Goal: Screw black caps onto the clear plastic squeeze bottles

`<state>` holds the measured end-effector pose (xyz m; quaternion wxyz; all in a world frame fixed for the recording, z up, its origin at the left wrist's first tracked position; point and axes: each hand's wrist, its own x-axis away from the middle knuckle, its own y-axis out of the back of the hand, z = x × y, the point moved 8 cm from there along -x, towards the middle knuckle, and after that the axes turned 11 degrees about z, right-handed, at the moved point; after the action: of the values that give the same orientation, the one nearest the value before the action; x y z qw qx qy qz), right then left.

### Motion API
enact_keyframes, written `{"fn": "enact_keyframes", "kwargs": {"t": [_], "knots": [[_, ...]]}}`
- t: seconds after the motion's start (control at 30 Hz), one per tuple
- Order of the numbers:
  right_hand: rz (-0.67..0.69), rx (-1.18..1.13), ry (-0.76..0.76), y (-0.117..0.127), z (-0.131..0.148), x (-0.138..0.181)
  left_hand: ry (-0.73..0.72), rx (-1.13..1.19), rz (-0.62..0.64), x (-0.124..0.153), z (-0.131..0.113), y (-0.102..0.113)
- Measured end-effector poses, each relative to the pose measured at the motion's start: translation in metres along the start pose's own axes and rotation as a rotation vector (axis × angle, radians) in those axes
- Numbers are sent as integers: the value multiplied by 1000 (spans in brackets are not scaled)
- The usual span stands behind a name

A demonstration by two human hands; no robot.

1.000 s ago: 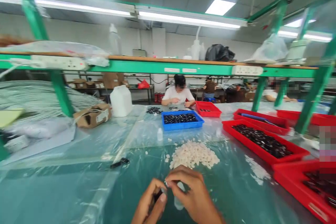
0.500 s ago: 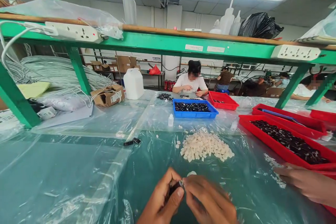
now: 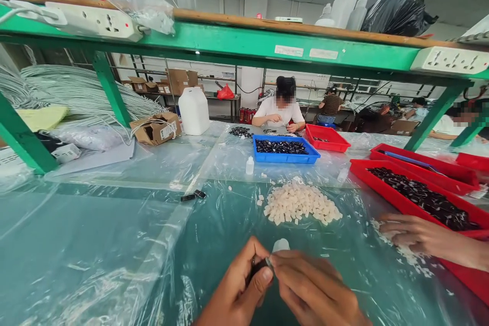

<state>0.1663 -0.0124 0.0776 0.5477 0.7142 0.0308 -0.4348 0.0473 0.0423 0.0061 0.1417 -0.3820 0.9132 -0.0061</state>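
Observation:
My left hand (image 3: 240, 285) is closed around a small black piece (image 3: 258, 268), pinched between thumb and fingers. Against its end press the fingertips of my right hand (image 3: 313, 285), closed in a pinch. A tiny greyish bit (image 3: 269, 263) shows where the two hands meet; what else the right fingers hold is hidden. Just beyond the right hand, a white rounded object (image 3: 281, 244) is partly covered. Farther out lies a heap of small cream-coloured pieces (image 3: 301, 202). Two black pieces (image 3: 193, 196) rest on the table to the left of the heap.
At right, another person's hand (image 3: 416, 234) touches small white bits (image 3: 414, 261). A red tray (image 3: 361, 170) of black parts stands there, and a blue tray (image 3: 286, 158) farther back. A small white bottle (image 3: 249, 166) stands before it. A green shelf beam (image 3: 237, 43) crosses above.
The view has tilted down slightly. My hands keep the same hold on the black piece. At right, the other person's hand has reached farther over the white bits.

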Motion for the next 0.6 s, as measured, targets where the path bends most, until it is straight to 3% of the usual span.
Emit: {"fn": "enact_keyframes", "kwargs": {"t": [0.23, 0.33, 0.47, 0.6], "knots": [[32, 28, -13, 0, 7, -14, -11, -69, -39, 2, 6, 5], [3, -88, -59, -2, 4, -15, -3, -102, -57, 2, 5, 9], [-158, -352, -298, 4, -42, -5, 9, -146, -132, -1, -2, 27], [-361, -442, -518, 16, -95, 13, 28, -192, -208, -4, -5, 48]]}}
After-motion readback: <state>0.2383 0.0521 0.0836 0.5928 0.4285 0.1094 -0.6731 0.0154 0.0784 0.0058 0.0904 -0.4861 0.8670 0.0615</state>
